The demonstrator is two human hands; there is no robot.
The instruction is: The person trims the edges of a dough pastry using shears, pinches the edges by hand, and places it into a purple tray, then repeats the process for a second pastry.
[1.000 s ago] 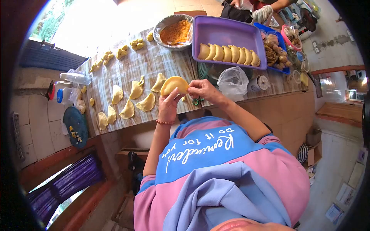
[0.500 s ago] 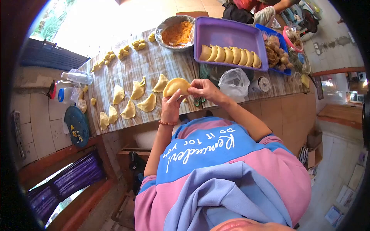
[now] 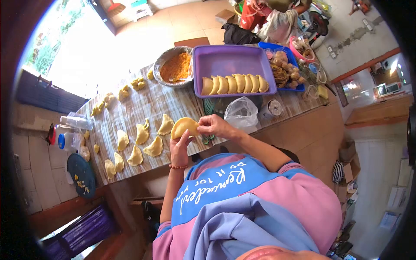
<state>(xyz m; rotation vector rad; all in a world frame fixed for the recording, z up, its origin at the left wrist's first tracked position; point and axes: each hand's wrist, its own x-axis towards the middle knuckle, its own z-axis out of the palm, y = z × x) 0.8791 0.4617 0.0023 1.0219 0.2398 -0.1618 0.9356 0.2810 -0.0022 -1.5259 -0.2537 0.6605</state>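
Observation:
A half-moon dough pastry (image 3: pixel 184 126) is held up above the near edge of the table. My left hand (image 3: pixel 180 149), with a beaded bracelet at the wrist, supports it from below between thumb and fingers. At its right corner, the fingertips of my right hand (image 3: pixel 216 126) pinch the edge. Several folded pastries (image 3: pixel 154 147) lie on the wood-patterned table to the left of my hands. Beyond them is a row of small dough lumps (image 3: pixel 123 93). A purple tray (image 3: pixel 234 60) at the back holds a line of crimped pastries (image 3: pixel 236 83).
A foil-coloured bowl (image 3: pixel 158 65) of orange filling stands left of the tray. To the right are a clear plastic bag (image 3: pixel 240 113), a tin (image 3: pixel 273 108) and a blue tray (image 3: pixel 299 86) of food. A dark round board (image 3: pixel 80 173) leans at the left. Another person (image 3: pixel 277 17) is behind the table.
The camera view has tilted up, so the table appears lower and further left. Both hands still hold the pastry, with the right fingers at its right corner.

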